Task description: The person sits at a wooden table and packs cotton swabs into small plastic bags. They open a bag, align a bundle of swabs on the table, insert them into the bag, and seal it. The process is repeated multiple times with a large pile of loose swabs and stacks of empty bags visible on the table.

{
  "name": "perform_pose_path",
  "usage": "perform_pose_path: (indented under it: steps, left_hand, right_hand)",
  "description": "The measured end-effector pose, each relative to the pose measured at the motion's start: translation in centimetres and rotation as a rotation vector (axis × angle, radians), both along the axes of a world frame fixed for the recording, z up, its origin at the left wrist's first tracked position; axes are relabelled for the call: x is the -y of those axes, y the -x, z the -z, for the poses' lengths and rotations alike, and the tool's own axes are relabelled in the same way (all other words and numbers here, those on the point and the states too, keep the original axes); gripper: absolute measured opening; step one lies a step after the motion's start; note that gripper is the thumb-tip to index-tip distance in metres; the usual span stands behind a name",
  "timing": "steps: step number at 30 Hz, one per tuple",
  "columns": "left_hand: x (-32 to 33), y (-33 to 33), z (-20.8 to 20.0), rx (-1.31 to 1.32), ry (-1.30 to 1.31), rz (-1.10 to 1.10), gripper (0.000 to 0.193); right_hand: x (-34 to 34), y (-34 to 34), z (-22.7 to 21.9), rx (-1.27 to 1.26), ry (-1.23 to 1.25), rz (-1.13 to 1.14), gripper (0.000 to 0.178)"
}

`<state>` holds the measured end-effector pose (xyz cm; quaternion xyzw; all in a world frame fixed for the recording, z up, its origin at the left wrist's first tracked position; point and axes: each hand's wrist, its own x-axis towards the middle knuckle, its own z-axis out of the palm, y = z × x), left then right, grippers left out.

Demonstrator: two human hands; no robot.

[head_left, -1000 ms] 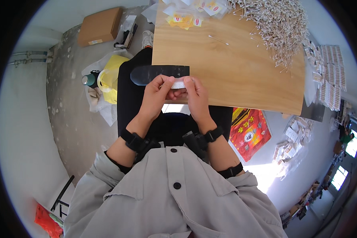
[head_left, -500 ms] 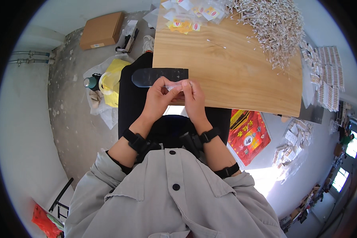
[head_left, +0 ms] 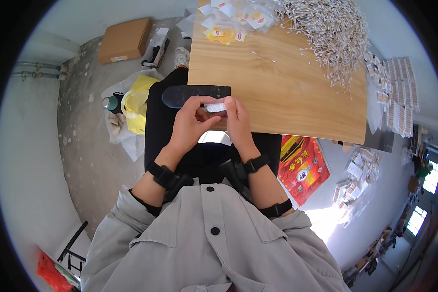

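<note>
Left grip [head_left: 188,121] has shifted slightly toward the person's left compared with half a second ago. Its thumb, then laid across the clear packet [head_left: 216,108], now sits lower, parted from it, and more of the packet's white contents shows.

Pose, left: forearm angled up and inward from the lower edge; back of the grip turned up and outward; index finger bent along the packet's upper left corner; thumb stretched toward the right, below the packet. Remaining fingers curl behind, mostly hidden; cannot tell whether they bear any of the load.

Pose, right: forearm slanting inward to mirror the left. Right grip [head_left: 238,118] is clasped on the packet's right end, thumb pointing away from the body and pressed on top, fingers folded beneath and largely hidden.

Packet position: between the two grips, in front of the torso, seen over the near edge of the wooden surface [head_left: 282,92]. Dark round-ended strip [head_left: 192,96] lies just beyond the left grip, reaching past the surface's left edge.

Farther off on the surface: single cotton swab [head_left: 264,57], heap of swabs [head_left: 332,34] at far right, clear bags with labels [head_left: 236,18] at far left.
</note>
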<state>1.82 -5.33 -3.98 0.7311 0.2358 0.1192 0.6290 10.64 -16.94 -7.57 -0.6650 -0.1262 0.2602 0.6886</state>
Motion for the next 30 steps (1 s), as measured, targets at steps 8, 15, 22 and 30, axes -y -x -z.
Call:
perform_pose_path:
  steps: [8,15,22,30]
  left_hand:
    - [-0.8,-0.3,0.0,0.023,-0.259,0.064,0.027]
    - [-1.6,-0.4,-0.2,-0.005,-0.308,0.148,0.023]
    - [-1.3,-0.7,0.1,0.039,-0.246,0.141,0.021]
    - [-0.9,-0.3,0.6,0.026,0.026,0.05,0.015]
  right_hand:
    - [0.0,-0.1,0.6,0.028,-0.006,-0.034,0.035]
    - [-0.2,0.1,0.0,-0.026,0.003,-0.008,0.036]
    - [0.0,-0.1,1.2,0.118,0.048,-0.022,0.037]
    - [0.1,-0.3,0.4,0.093,0.09,-0.06,0.038]
